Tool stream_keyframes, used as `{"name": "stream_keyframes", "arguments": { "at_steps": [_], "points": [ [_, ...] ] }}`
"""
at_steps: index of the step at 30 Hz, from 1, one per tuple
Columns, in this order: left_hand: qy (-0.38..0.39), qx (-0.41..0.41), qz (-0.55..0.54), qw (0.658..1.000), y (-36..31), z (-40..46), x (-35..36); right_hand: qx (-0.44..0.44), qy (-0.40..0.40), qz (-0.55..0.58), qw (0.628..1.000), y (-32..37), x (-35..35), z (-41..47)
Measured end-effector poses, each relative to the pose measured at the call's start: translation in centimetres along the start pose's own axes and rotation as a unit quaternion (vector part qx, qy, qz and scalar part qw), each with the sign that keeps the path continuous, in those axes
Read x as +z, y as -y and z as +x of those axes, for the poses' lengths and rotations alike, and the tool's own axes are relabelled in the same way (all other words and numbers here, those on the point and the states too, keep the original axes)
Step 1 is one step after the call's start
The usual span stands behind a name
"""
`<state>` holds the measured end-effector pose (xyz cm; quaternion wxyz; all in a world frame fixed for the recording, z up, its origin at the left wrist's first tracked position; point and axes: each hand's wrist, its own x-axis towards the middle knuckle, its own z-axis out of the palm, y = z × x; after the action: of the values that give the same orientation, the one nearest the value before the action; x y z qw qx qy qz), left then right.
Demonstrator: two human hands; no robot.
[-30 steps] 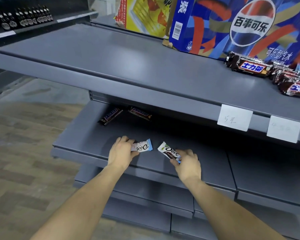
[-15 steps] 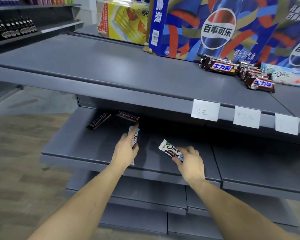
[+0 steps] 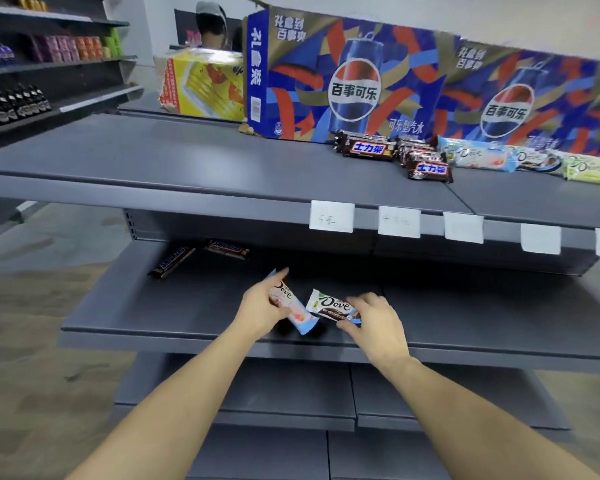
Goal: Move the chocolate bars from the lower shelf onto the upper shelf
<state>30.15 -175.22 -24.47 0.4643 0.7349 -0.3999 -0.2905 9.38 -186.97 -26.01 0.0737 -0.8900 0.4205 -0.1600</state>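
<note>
My left hand [image 3: 258, 308] grips a pink and light-blue Dove bar [image 3: 293, 308], tilted, just above the lower shelf [image 3: 174, 317]. My right hand [image 3: 378, 320] pinches a white and brown Dove bar [image 3: 329, 304] at its right end, right beside the first bar. Two dark Snickers bars [image 3: 174, 260] [image 3: 226, 249] lie at the back left of the lower shelf. On the upper shelf [image 3: 187, 161], at the right, lie several brown Snickers bars [image 3: 369, 147] and a row of Dove bars [image 3: 482, 155].
Large Pepsi cartons [image 3: 347, 77] and a yellow box [image 3: 201, 84] stand at the back of the upper shelf. White price tags [image 3: 331, 216] hang on its front edge. More grey shelves lie below. A side rack with bottles [image 3: 11, 103] stands at the left.
My left hand has turned its Dove bar and brought it closer to the right hand's bar. The view has lifted, so more of the upper shelf shows.
</note>
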Motion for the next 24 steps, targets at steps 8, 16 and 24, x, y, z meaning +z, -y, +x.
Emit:
{"name": "stream_keyframes", "arguments": {
  "at_steps": [8, 16, 24],
  "points": [
    [-0.080, 0.028, 0.060, 0.995, -3.9, -4.5, 4.0, 0.014, -0.026, -0.027, 0.999, -5.2, -4.1, -4.6],
    [-0.114, 0.067, 0.218, 0.967, -9.1, -10.1, 10.6, 0.001, -0.074, -0.010, 0.997, -11.9, -9.2, -9.9],
    [-0.124, 0.176, 0.412, 0.885, -14.7, -14.3, 16.5, -0.015, -0.124, -0.011, 0.992, -16.4, -13.5, -13.1]
  ]
}}
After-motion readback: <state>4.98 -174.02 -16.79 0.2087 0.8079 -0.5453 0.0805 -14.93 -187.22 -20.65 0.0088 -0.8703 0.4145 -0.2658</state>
